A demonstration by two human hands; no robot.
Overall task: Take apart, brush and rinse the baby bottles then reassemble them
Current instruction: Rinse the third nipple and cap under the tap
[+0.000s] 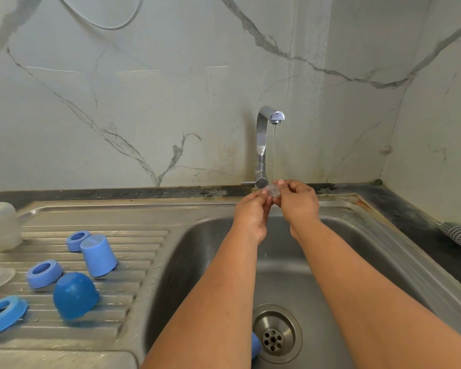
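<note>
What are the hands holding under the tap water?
Both hands, left hand and right hand, pinch a small clear bottle teat by its edges with their fingertips, under the tap.

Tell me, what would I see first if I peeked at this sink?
Two hands, the left hand and the right hand, pinch a small clear nipple under a thin stream of water from the tap, above the sink. On the ribbed draining board to the left lie blue rings and blue caps.
</note>
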